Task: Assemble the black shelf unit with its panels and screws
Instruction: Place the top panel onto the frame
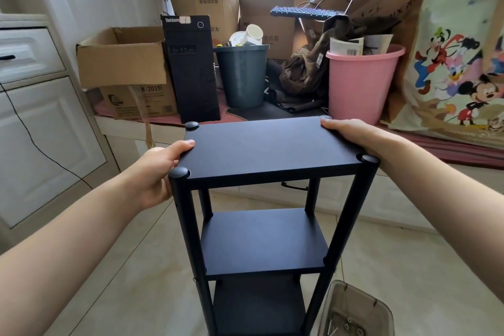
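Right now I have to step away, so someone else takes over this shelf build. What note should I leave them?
Left hand grips the left edge of the top panel, thumb on top.
Right hand rests on the panel's right edge, fingers straight.
Black shelf unit stands upright on the floor: three panels fitted between four posts, caps on the post tops.
Clear tub at lower right holds a few small parts, possibly screws.
Left: check tightness; looks nearly complete.
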A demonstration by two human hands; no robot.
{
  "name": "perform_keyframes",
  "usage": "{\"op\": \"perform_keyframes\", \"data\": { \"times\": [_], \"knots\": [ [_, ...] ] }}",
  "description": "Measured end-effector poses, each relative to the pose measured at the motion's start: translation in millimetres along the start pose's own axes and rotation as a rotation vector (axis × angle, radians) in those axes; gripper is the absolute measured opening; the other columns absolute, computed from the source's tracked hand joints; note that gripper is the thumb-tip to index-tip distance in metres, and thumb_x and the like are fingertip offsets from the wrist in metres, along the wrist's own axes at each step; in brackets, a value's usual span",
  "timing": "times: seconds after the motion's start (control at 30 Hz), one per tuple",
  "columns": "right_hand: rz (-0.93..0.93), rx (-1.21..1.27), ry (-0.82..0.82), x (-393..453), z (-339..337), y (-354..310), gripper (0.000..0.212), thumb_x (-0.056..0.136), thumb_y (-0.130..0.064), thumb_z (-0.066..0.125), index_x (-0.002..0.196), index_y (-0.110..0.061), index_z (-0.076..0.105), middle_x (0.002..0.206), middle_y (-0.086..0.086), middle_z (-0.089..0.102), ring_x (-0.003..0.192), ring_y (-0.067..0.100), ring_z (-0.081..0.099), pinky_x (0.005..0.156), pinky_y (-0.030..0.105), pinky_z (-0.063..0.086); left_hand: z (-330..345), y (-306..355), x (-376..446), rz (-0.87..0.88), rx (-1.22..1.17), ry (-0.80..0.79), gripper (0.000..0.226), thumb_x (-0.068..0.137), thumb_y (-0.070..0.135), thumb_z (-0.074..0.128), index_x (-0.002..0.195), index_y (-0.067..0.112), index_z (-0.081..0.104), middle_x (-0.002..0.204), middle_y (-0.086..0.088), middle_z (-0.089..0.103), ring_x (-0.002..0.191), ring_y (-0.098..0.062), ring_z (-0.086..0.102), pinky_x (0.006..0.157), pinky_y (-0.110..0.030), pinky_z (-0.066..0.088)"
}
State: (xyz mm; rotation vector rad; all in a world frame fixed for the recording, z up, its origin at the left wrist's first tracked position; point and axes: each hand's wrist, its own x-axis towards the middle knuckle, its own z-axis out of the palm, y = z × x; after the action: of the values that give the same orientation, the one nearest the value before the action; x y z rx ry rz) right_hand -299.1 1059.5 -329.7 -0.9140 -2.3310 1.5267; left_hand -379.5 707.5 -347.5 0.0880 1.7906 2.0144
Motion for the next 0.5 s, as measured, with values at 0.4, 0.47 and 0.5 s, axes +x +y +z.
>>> {"op": "perform_keyframes", "data": {
  "times": [0.4, 0.47, 0.5],
  "knots": [
    [0.042, 0.139, -0.034, 3, -8, 9, 0.023, 0.098, -0.037, 0.056, 0.090, -0.020, 0.070, 0.065, -0.005, 0.073, 0.056, 0.012, 0.068, 0.056, 0.019, 0.053, 7, 1, 0, 0.033, 0.029, 0.080, 0.026, 0.094, 0.030, 0.067, 0.098, 0.004, 0.063, 0.063, -0.002, 0.072, 0.050, -0.013, 0.069, 0.042, -0.021, 0.051],
    [0.037, 0.044, 0.027, 5, -3, 6, 0.027, 0.095, -0.042, 0.058, 0.090, -0.016, 0.068, 0.085, 0.003, 0.074, 0.078, 0.023, 0.070, 0.085, 0.036, 0.055, 7, 2, 1, 0.039, 0.030, 0.096, 0.027, 0.093, 0.032, 0.068, 0.099, 0.005, 0.063, 0.062, -0.001, 0.072, 0.049, -0.012, 0.068, 0.041, -0.021, 0.051],
    [0.031, 0.011, 0.048, 5, -2, 6, 0.030, 0.093, -0.043, 0.059, 0.088, -0.015, 0.067, 0.092, 0.006, 0.072, 0.084, 0.027, 0.068, 0.093, 0.042, 0.053, 7, 2, 2, 0.038, 0.030, 0.100, 0.028, 0.093, 0.033, 0.068, 0.099, 0.006, 0.063, 0.061, 0.000, 0.072, 0.048, -0.012, 0.068, 0.041, -0.021, 0.050]
  ]
}}
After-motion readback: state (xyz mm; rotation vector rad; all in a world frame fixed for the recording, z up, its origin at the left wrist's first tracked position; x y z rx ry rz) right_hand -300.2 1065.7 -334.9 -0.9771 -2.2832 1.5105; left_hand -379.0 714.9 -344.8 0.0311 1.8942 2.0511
